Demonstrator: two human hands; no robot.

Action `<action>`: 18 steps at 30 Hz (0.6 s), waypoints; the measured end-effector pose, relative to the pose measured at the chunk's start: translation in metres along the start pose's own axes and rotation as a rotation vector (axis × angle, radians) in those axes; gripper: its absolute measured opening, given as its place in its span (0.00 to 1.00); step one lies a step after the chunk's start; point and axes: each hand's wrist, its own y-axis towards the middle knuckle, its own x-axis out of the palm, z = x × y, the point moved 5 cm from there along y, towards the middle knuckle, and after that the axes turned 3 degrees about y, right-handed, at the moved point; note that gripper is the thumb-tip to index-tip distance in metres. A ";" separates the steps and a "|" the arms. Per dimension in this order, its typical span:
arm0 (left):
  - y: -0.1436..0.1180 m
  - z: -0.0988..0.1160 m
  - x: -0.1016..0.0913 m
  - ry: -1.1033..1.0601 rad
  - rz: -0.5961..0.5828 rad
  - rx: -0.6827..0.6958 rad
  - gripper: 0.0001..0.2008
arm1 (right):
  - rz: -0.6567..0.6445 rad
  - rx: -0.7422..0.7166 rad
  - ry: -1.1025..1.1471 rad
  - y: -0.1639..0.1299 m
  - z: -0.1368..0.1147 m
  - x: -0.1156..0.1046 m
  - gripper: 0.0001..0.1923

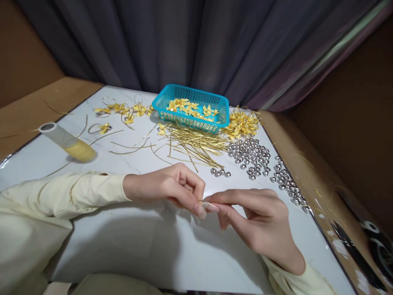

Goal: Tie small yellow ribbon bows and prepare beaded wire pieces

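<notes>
1. Silver beads (252, 150) are gleaming, smooth, metallic-looking.
2. Gold strands (201, 141) are glinting, metallic.
3. Turquoise basket (196, 94) is showing smooth, faintly glossy plastic.
4. Yellow flowers (242, 125) are shining like satin cloth.
5. White tabletop (215, 266) is reflecting softly, smooth.
6. Curtain (172, 45) is looking matt, cloth.

Both the left hand (172, 186) and right hand (267, 219) are pinching a thin strand (200, 200) over the table (135, 246). Beyond sits a blue basket (211, 98) of yellow flowers (184, 105), with silver beads (250, 151) nearer, to the right.

I can't identify the small piece (200, 200) pinched between the left hand (176, 186) and right hand (260, 217); fingertips (200, 210) cover most of it. My view cuts off the curtain (172, 41) above, the scissors (367, 226) at right and the right sleeve (296, 276) below.
</notes>
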 end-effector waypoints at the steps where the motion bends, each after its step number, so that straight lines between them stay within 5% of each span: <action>1: 0.000 0.000 0.000 0.006 0.005 -0.007 0.12 | 0.003 -0.004 0.001 0.001 0.000 0.000 0.05; 18: 0.000 0.001 0.000 -0.014 0.004 -0.025 0.12 | -0.010 0.039 0.021 0.003 0.002 0.001 0.05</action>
